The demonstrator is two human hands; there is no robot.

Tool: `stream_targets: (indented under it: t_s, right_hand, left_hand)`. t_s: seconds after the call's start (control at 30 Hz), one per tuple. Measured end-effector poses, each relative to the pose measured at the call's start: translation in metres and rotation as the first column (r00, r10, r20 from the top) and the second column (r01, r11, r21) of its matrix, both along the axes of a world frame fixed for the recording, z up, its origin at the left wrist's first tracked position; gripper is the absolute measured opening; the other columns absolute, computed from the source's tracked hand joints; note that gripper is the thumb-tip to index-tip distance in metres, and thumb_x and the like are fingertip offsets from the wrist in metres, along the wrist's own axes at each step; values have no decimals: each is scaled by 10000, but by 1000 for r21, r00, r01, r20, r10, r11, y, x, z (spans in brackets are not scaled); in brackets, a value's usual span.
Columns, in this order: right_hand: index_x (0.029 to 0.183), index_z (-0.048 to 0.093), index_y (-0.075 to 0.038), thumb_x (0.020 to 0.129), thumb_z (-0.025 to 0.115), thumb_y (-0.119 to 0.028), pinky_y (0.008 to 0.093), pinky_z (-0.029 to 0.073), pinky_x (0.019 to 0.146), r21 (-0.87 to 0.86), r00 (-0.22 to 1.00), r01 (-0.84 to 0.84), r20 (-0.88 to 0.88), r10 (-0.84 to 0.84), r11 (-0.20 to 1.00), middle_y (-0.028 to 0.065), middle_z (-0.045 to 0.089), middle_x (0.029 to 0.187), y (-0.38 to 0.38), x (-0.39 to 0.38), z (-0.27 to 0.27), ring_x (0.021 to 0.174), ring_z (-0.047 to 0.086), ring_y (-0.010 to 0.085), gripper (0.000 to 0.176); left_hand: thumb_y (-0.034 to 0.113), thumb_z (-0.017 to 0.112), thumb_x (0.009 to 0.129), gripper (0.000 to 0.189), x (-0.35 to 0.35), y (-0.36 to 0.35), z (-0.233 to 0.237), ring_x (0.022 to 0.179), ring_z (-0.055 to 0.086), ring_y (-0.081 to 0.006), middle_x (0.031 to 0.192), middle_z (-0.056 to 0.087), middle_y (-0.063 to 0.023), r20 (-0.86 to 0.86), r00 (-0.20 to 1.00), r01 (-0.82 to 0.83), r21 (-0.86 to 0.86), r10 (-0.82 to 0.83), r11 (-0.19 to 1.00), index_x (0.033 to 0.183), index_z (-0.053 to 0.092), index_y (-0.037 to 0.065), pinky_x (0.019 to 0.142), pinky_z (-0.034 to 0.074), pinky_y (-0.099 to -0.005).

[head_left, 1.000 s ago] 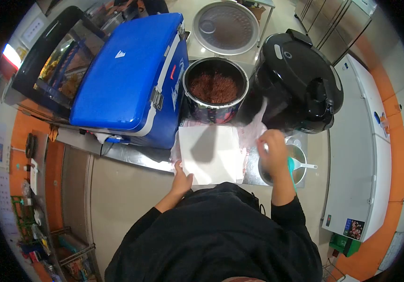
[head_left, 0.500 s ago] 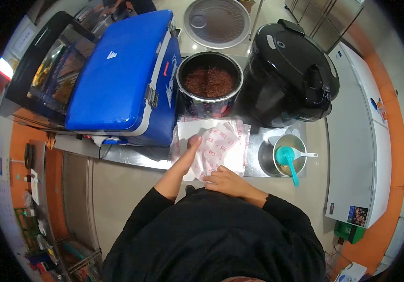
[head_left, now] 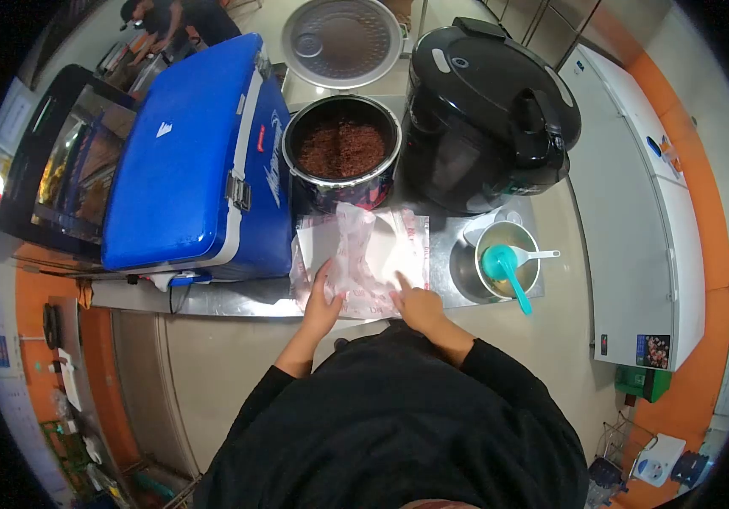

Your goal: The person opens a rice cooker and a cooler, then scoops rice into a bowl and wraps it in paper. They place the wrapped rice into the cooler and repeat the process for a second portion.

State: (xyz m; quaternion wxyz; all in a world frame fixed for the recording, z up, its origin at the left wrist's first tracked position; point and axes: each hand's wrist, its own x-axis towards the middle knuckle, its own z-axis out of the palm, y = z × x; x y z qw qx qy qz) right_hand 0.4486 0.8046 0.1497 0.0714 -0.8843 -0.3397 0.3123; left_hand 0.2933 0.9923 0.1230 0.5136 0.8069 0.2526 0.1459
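Note:
Sheets of white wrapping paper with red print (head_left: pixel 407 246) lie stacked on the steel counter, the top one creased and raised in a fold toward the pot. My left hand (head_left: pixel 320 310) rests at the paper's lower left, thumb and forefinger spread apart. At the lower right, my right hand (head_left: pixel 422 307) touches the sheet with its forefinger stretched out and thumb apart; its other fingers are partly hidden. Just beyond the paper stands a pot of dark reddish-brown grains (head_left: pixel 343 148), its lid (head_left: pixel 341 42) raised behind it.
A blue cooler box (head_left: pixel 173 161) stands left, beside a glass display case (head_left: pixel 76 161). On the right are a large black cooker (head_left: pixel 487 110) and a steel bowl (head_left: pixel 530 284) holding a turquoise scoop (head_left: pixel 504 265) and a white-handled utensil. A white chest freezer (head_left: pixel 636 212) stands beyond. Another person (head_left: pixel 165 25) is at the back left.
My left hand has drawn back from the middle of the paper to its lower left. My right hand has shifted up onto the sheet, forefinger extended. The printed sheet is now folded up more. The view has turned.

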Motion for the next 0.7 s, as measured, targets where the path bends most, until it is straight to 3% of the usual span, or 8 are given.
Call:
stream_targets:
  t_s: [0.1,0.2,0.23,0.3,0.4,0.53,0.63,0.7]
  right_hand:
    - [1380,449,-89,907,595,-418,493,515,723,156,978,53,193,-83,986,143,671,813,0,1,-34,798,662,352,595]
    - [1207,553,-25,894,648,-343,489,500,622,628,877,-272,473,-80,730,207,644,747,7,4,-18,718,646,398,457]
    - [1138,563,-17,895,650,-323,493,501,624,637,912,-225,404,-72,737,218,650,766,10,7,-27,716,652,404,400]
    - [999,583,-2,897,653,-284,501,501,627,643,964,-125,259,-61,755,239,662,805,17,13,-54,712,663,417,307]
    - [836,565,8,888,659,-209,488,498,641,583,941,298,-47,-335,756,264,644,802,20,22,-72,749,648,439,242]
    - [1115,495,4,892,668,-219,469,502,668,510,883,447,-117,-455,735,268,652,817,15,26,-76,783,647,451,360]
    - [1236,430,-29,876,674,-212,477,507,706,428,903,397,-27,-428,812,252,654,931,13,27,-71,835,644,445,471]
    - [1262,427,-44,864,672,-195,485,505,727,516,943,219,105,-315,828,246,632,1010,4,31,-67,886,637,441,491]
  left_hand:
    - [-48,621,797,768,-8,-2,-16,1338,410,-347,1457,382,-209,15,1000,-15,18,15,1000,1483,283,26,1127,323,-403]
    - [-52,631,782,792,-12,-5,-12,1347,390,-366,1481,346,-219,38,998,-53,-31,55,998,1485,272,17,1124,325,-411]
    - [-50,635,779,799,-11,-7,-7,1348,383,-370,1487,335,-221,49,997,-64,-60,67,996,1486,269,17,1122,327,-415]
    - [-47,638,775,813,-11,-7,-12,1341,382,-368,1482,334,-223,61,994,-95,89,89,992,1490,257,19,1110,337,-425]
    - [-50,634,766,813,-15,-4,-16,1319,388,-375,1442,362,-224,64,987,-159,208,148,965,1490,278,41,1091,350,-440]
    - [-38,628,755,741,-32,-4,-33,1267,419,-394,1335,427,-222,-58,981,-165,233,183,958,1447,394,82,1064,375,-442]
    - [-13,629,762,633,-39,-8,-44,1235,436,-404,1294,432,-217,-155,976,-112,229,150,967,1372,491,83,1041,398,-437]
    - [1,631,767,590,-39,-11,-44,1231,441,-402,1306,419,-217,-182,971,-116,218,158,969,1340,511,68,1031,405,-438]
